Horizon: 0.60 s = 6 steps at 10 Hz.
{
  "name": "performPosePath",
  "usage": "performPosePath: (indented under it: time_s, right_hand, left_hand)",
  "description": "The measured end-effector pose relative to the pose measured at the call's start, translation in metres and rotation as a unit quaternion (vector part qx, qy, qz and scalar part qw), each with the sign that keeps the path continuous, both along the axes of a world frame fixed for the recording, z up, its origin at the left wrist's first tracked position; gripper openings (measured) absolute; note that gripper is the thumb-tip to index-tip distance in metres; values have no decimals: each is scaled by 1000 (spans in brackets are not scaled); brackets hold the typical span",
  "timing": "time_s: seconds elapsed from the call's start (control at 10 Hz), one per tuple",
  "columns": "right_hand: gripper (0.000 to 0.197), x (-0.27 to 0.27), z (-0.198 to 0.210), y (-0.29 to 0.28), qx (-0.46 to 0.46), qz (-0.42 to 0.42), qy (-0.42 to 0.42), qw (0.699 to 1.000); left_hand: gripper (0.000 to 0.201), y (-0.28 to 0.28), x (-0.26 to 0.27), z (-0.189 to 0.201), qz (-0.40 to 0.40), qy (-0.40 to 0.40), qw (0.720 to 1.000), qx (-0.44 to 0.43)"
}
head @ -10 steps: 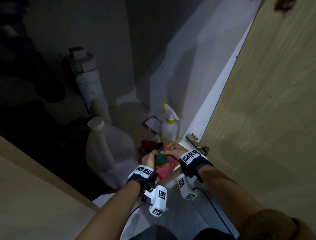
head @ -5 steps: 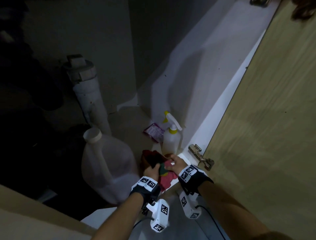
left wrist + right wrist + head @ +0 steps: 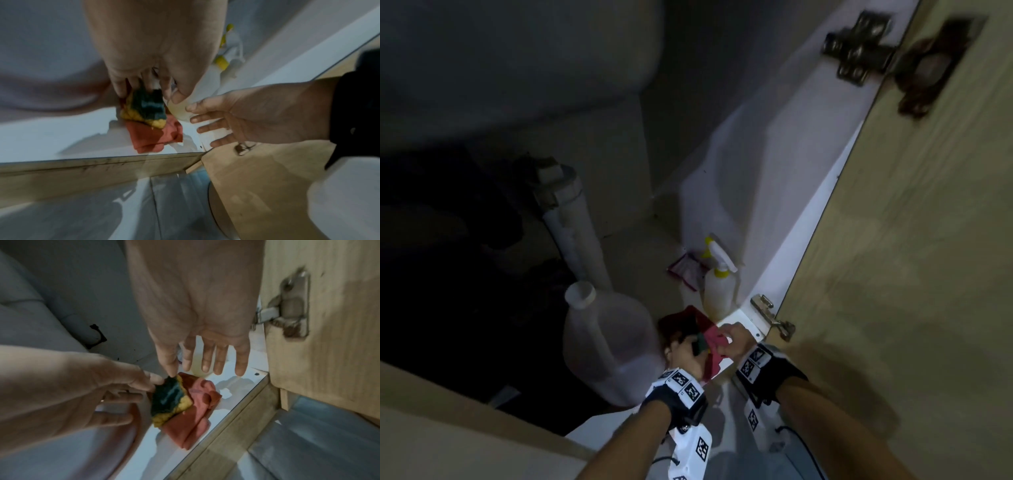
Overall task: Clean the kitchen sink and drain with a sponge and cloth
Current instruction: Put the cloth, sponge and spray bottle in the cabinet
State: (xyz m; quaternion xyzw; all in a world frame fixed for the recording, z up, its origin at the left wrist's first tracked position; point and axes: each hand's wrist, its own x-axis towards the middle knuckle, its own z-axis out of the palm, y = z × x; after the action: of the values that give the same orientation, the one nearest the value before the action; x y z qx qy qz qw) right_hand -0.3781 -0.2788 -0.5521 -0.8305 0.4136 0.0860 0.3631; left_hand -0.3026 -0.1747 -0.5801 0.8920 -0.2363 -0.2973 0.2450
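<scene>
Dim under-sink cabinet, white cabinet floor (image 3: 207, 444) lit near its front edge, wooden door (image 3: 893, 274) swung open at right. Left hand (image 3: 156, 53) at the front edge, fingers (image 3: 144, 382) pinching a yellow-and-green sponge (image 3: 171, 400). Sponge held just above a crumpled red cloth (image 3: 195, 417), lying on the cabinet floor near the door hinge (image 3: 287, 308). Right hand (image 3: 201, 321) just beside, fingers (image 3: 219, 360) straight and spread, holding nothing, tips over the far edge of the cloth. Large translucent jug (image 3: 606, 339) left of the hands, spray bottle (image 3: 717, 287) just beyond, drain pipe (image 3: 575, 222) farther back.
</scene>
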Motion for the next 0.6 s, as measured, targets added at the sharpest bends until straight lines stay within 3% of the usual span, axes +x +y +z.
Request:
performPosePath:
  time_s: [0.1, 0.3, 0.5, 0.6]
  right_hand:
    - [33, -21, 48, 17, 38, -10, 7, 999]
    - [40, -59, 156, 46, 98, -50, 1, 994]
    - [34, -107, 300, 67, 87, -69, 34, 993]
    - [17, -128, 368, 61, 49, -39, 44, 997]
  left_hand:
    - [26, 17, -12, 38, -19, 18, 1000, -4]
    - [26, 43, -38, 142, -68, -5, 998, 8]
    - [31, 48, -72, 302, -199, -38, 978, 57]
    - [21, 44, -97, 392, -246, -44, 966, 68]
